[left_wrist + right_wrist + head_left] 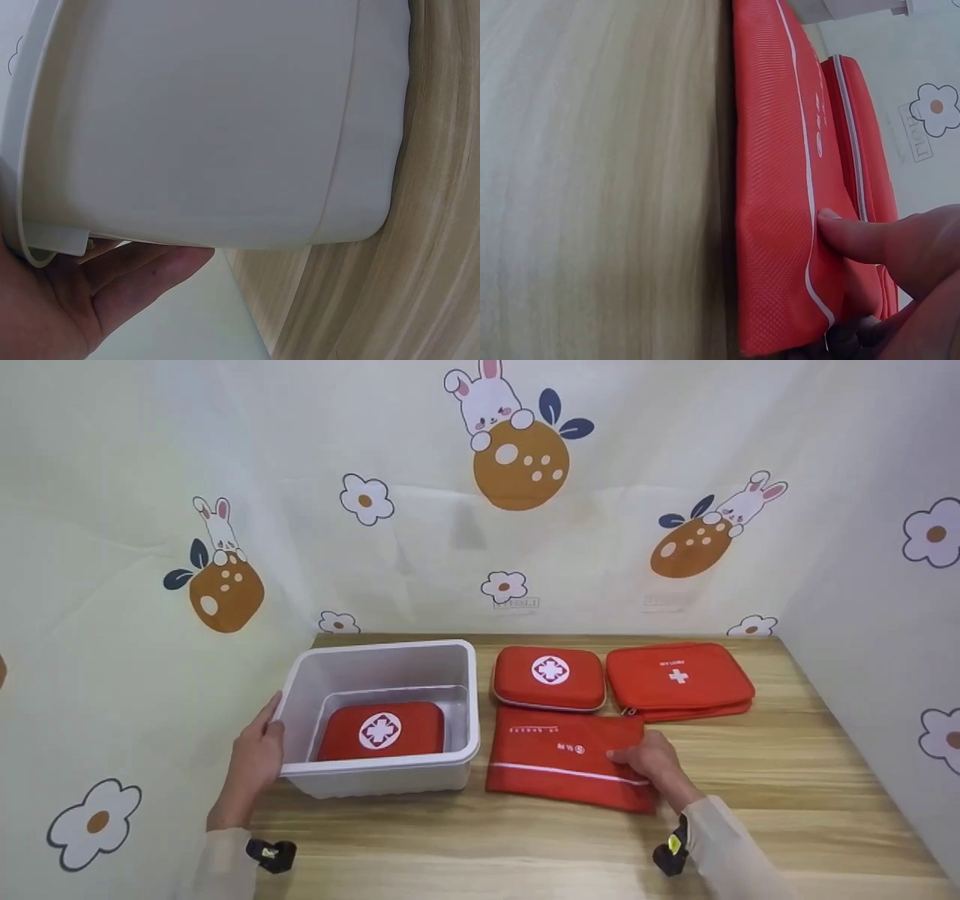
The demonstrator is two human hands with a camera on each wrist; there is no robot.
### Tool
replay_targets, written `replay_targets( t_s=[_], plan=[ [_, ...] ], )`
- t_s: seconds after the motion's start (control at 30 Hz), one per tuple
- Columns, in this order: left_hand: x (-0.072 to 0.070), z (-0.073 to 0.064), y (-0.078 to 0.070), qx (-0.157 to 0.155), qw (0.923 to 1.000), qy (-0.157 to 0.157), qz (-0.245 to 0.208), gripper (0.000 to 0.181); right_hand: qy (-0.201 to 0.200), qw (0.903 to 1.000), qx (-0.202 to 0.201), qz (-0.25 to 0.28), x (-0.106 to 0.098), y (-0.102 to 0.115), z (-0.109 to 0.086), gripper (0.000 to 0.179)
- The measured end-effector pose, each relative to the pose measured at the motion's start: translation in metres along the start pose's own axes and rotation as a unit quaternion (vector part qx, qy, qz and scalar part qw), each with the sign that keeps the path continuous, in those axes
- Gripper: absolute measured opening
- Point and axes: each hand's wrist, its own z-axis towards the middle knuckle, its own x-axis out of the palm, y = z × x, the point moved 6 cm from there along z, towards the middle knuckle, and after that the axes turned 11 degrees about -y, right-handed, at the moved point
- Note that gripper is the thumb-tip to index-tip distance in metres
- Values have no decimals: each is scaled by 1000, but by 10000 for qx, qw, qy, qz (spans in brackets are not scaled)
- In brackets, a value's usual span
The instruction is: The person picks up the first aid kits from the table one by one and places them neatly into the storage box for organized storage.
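Perhaps my right hand (pixel 651 757), pinching one end, could let the red pouch (pixel 559 746) sag leftward, my left hand (pixel 256 751) gripping the plastic bin (pixel 375 780).

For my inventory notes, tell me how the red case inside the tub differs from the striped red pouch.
The case sits in the tub; the pouch lies outside it, pinched by the right hand. The case bears a round emblem with a white cross; the pouch has a white stripe and small lettering. Both are red.
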Motion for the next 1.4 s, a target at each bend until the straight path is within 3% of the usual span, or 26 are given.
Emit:
replay_targets(
  t_s=[0.17,0.33,0.53,0.77,1.4],
  plan=[
    [0,0,2,-52,10000,37,-22,56,188,9996,128,154,0,1,2,47],
    [2,0,3,-87,9999,59,-7,56,488,9968,-79,626,1,5,5,45],
    [2,2,3,-59,9999,85,-15,56,860,9869,-111,1360,1,8,4,45],
    [2,1,4,8,10000,27,-6,57,839,9744,-265,2067,-2,12,3,46],
    [1,2,2,-53,10000,60,4,57,784,9662,-603,2381,-31,44,-5,48]
  ],
)
